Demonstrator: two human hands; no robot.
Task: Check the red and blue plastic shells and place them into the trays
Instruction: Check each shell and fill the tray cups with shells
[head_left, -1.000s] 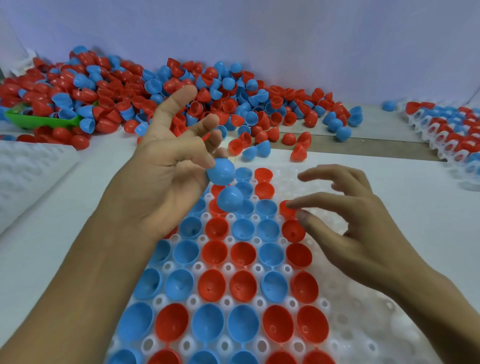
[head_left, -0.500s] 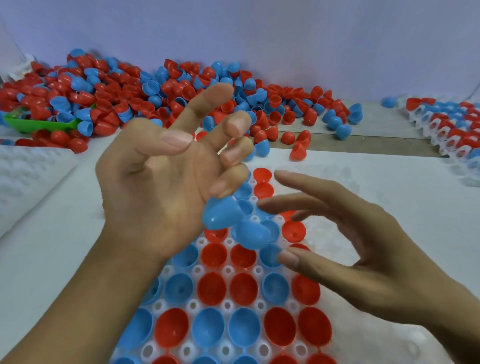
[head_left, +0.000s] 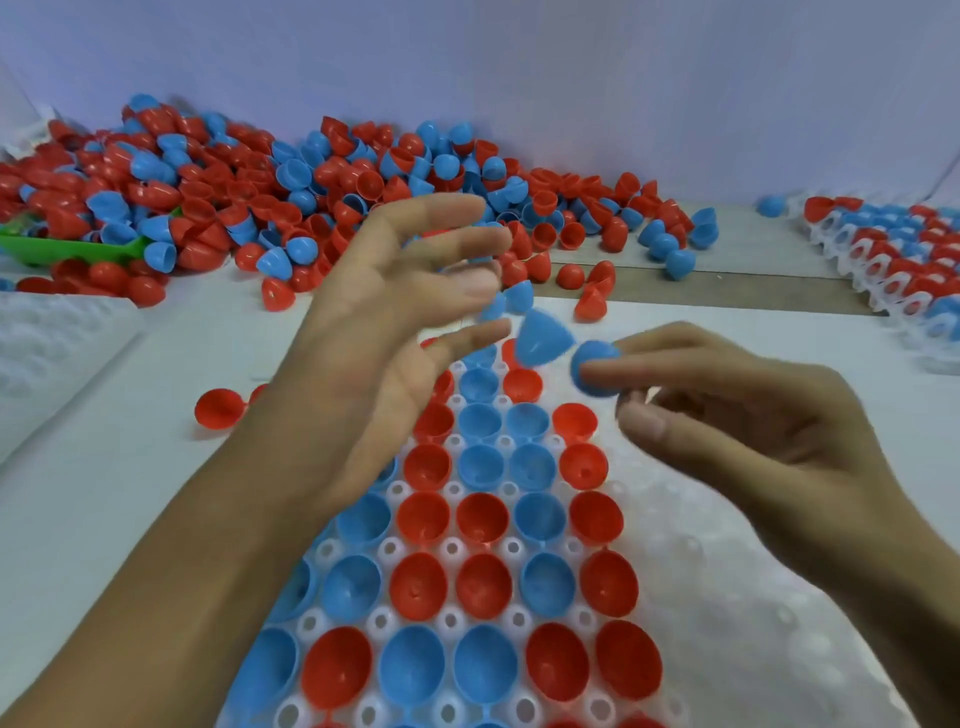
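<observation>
Now the two blue shells have parted company: half a second ago both hung at the left hand's fingertips, and here the right hand (head_left: 748, 415) pinches one blue shell (head_left: 592, 371) between its forefinger and thumb, while the second blue shell (head_left: 543, 338) sits in the gap between the hands, just off the left hand's little finger; I cannot tell whether anything touches it or it is falling free. The left hand (head_left: 395, 322) has spread, fingers straight and apart, gripping nothing. Below both hands lies the white tray (head_left: 727, 597), its pockets under the left hand filled with red and blue shells opening upward, those under the right hand bare. Beyond the fingertips stretches the loose pile of shells (head_left: 311, 197) on the counter (head_left: 104, 493). The handover looks done, so the pinched shell is probably ready for an empty pocket; the other may need catching.
</observation>
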